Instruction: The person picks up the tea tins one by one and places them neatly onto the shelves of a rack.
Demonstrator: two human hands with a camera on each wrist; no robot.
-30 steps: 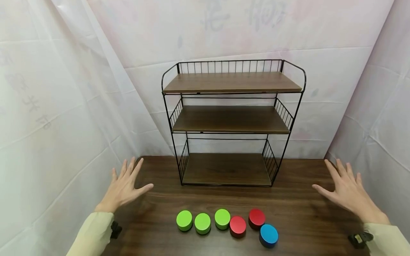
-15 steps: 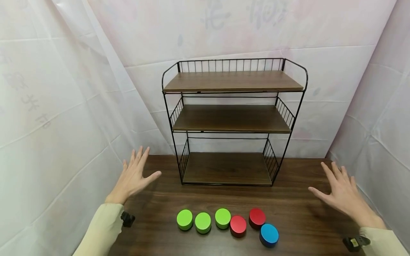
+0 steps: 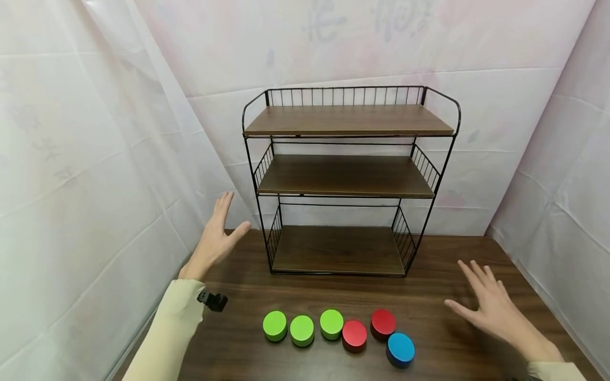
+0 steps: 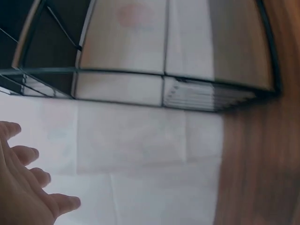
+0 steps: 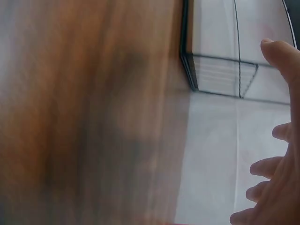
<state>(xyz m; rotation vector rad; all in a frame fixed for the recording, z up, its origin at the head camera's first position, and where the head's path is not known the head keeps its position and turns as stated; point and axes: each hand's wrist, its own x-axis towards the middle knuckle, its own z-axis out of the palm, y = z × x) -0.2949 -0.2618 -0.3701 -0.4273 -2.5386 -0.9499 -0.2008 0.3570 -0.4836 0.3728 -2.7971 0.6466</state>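
Observation:
My left hand [image 3: 214, 241] is raised to the left of a three-tier shelf rack [image 3: 345, 191], fingers stretched and thumb spread, holding nothing. To the rack's right and lower, my right hand [image 3: 493, 307] hovers over the table with its fingers apart, also holding nothing. In front of the rack sit several round lids or tins: a left green one [image 3: 275, 324], a second green one [image 3: 302, 329], a third green one [image 3: 331, 323], a front red one [image 3: 355, 334], a back red one [image 3: 383, 323] and a blue one [image 3: 401, 348]. Neither hand touches them.
The rack has a black wire frame with brown boards and stands at the back of the dark wood table [image 3: 238, 338]. White cloth [image 3: 95, 159] hangs behind and on both sides, close to my left arm. A small black device [image 3: 213, 301] is strapped to my left wrist.
My left hand has risen and moved right, nearer the rack's side. My right hand has moved left and down, nearer the round pieces. The rack and the pieces stay put.

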